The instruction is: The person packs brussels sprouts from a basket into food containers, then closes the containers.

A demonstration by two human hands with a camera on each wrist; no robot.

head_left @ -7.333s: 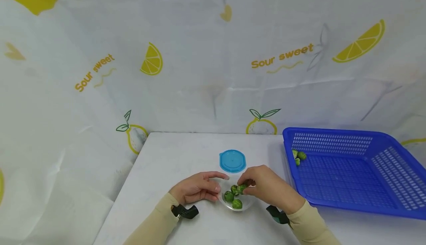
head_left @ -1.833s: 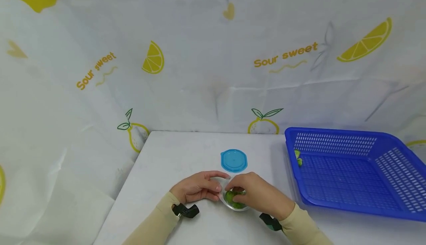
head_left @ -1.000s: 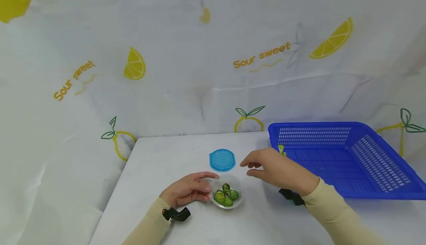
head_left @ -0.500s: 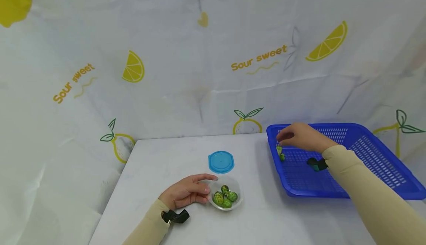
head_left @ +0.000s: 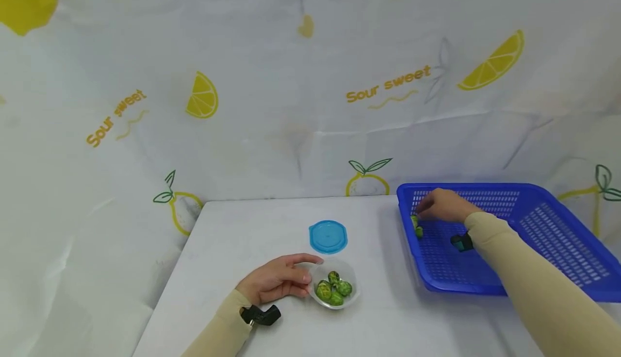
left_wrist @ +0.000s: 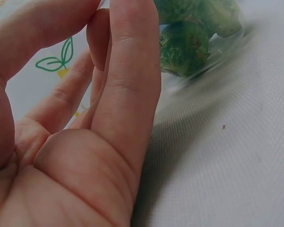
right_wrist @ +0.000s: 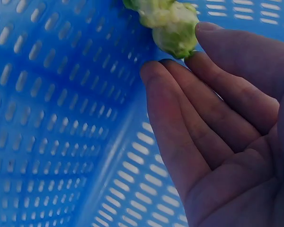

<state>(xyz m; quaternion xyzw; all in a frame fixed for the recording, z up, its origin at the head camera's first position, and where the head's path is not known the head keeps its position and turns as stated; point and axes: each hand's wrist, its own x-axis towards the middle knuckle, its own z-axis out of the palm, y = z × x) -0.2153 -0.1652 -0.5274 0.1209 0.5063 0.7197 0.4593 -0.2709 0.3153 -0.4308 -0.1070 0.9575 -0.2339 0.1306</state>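
Observation:
My left hand (head_left: 278, 280) holds the left rim of a small clear plastic bowl (head_left: 356, 292), index finger along its far side and thumb at its near edge. Several green Brussels sprouts (head_left: 335, 288) lie in the bowl; in the left wrist view the fingers (left_wrist: 128, 71) hide part of it. Inside the blue basket (head_left: 407, 238) my right hand (head_left: 446, 205) reaches to the left wall, where a few sprouts (head_left: 415, 222) sit. In the right wrist view its thumb and fingertips touch the edge of a pale sprout (right_wrist: 177, 30), fingers fairly straight.
A blue lid (head_left: 328, 237) lies flat on the white table (head_left: 252, 227) behind the bowl. The basket's raised perforated walls surround the right hand. A lemon-printed sheet (head_left: 271, 146) hangs behind the table.
My right hand has moved from the bowl rightward into the basket and now sits lower by its sprouts. The left hand has stayed at the bowl. The head view has shifted slightly.

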